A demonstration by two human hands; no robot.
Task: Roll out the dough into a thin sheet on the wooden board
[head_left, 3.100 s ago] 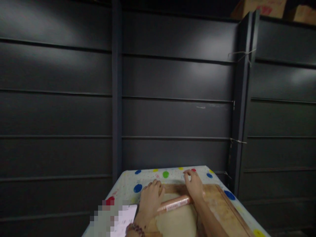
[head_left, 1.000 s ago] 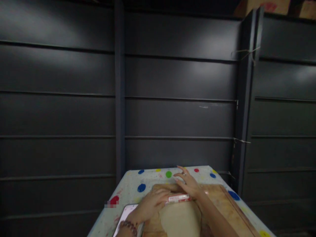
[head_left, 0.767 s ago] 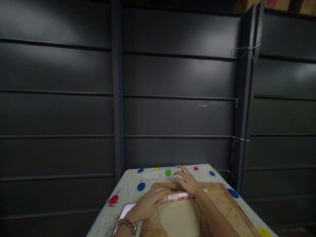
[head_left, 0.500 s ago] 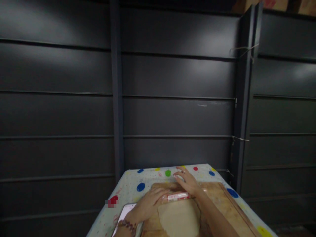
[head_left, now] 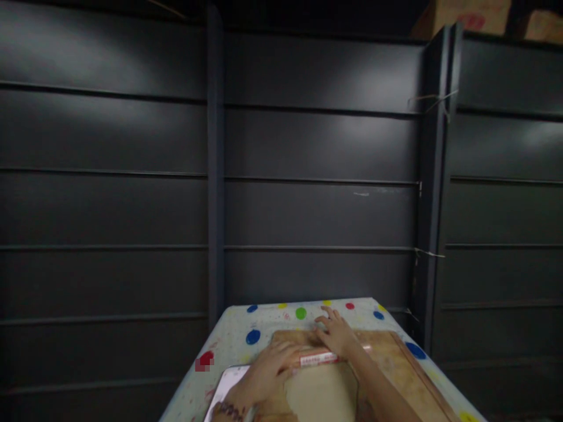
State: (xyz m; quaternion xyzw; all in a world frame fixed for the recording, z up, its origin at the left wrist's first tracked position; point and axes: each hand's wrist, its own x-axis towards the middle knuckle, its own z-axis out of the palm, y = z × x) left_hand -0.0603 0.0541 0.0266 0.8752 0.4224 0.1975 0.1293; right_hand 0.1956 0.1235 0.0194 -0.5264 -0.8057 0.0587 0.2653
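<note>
A pale flattened sheet of dough [head_left: 323, 391] lies on a wooden board [head_left: 387, 363]. Across its far edge runs a rolling pin [head_left: 317, 357] with a red and white printed label, slightly raised toward the right in the picture. My left hand [head_left: 275, 362] lies over the pin's left end, fingers stretched out together, with a beaded bracelet at the wrist. On the right part of the pin rests the palm of my right hand [head_left: 336, 334], its fingers spread and reaching beyond the pin. Both palms hide parts of the pin, and my forearms cover the sides of the dough.
A phone [head_left: 229, 384] with a lit screen lies left of the board, partly under my left wrist. The polka-dot tablecloth [head_left: 237, 328] covers a table against a dark panelled metal wall [head_left: 316, 217]. Cardboard boxes [head_left: 470, 16] sit high at the right.
The view has tilted up a little, so everything sits lower in the picture. The pin's label shows a different face, and its right end now appears past my right wrist.
</note>
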